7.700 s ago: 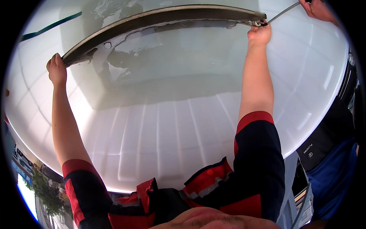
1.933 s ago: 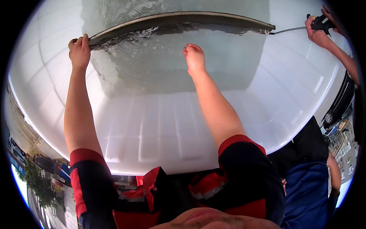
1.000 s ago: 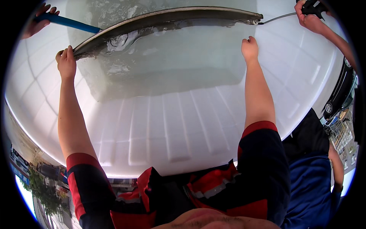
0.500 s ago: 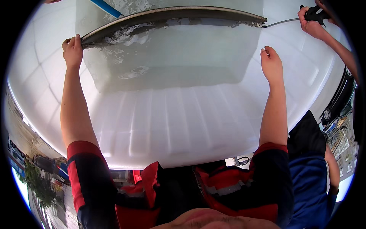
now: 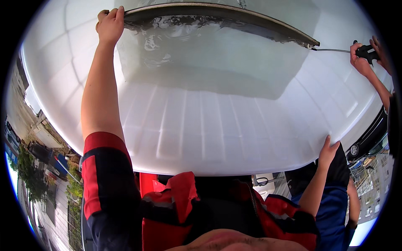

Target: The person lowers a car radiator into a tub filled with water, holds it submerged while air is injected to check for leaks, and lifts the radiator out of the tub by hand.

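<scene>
My left hand (image 5: 111, 26) is closed round the left end of a long dark plate-like part (image 5: 234, 17) with a pale upper edge, which looks bowed in this view. The lower side of the part meets water (image 5: 201, 62) in a big white tub (image 5: 188, 134); ripples show along it. At its right end a small pale fitting (image 5: 309, 45) meets the thin tube of a black pistol-grip gun (image 5: 367, 53), held by another person's hands (image 5: 361, 63). My right hand (image 5: 328, 152) is at the tub's near right rim, fingers apart, holding nothing visible.
Another person in dark trousers and a blue garment (image 5: 320, 205) stands close on my right. Beyond the tub's right side is a black car (image 5: 368, 136). Plants (image 5: 35, 171) and paving lie to the left. A cropped coiled thing (image 5: 241, 3) shows at the top edge.
My right hand has come back from over the water to the near right rim. The view has shifted; my left hand still grips the part. The blue bar at the top has left view.
</scene>
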Demonstrator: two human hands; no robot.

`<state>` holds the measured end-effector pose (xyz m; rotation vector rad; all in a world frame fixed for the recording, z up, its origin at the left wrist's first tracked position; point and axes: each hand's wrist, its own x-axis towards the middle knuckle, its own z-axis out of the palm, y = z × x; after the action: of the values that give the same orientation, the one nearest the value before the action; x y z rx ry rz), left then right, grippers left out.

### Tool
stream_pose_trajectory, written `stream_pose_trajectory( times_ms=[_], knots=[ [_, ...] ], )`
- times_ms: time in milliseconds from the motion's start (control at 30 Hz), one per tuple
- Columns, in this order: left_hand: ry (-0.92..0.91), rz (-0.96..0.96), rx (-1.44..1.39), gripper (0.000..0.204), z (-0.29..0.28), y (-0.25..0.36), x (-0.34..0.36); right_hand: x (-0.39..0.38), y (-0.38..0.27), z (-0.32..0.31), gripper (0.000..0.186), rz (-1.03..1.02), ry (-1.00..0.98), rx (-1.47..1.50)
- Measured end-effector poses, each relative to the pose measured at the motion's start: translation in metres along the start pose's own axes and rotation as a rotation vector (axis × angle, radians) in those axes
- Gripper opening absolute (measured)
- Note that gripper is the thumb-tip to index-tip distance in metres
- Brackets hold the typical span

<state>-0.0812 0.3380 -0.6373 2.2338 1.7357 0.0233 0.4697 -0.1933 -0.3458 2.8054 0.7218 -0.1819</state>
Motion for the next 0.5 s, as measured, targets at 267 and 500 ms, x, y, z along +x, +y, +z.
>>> stream_pose_trajectory(
  times_ms=[267, 500],
  knots=[
    [0.008, 0.015, 0.066, 0.044, -0.013, -0.012, -0.004, -0.001, -0.007, 0.033, 0.058, -0.021, 0.136, 0.235],
    [0.027, -0.011, 0.025, 0.045, -0.008, -0.011, -0.006, -0.003, -0.003, 0.036, 0.058, 0.004, 0.151, 0.232]
  ],
)
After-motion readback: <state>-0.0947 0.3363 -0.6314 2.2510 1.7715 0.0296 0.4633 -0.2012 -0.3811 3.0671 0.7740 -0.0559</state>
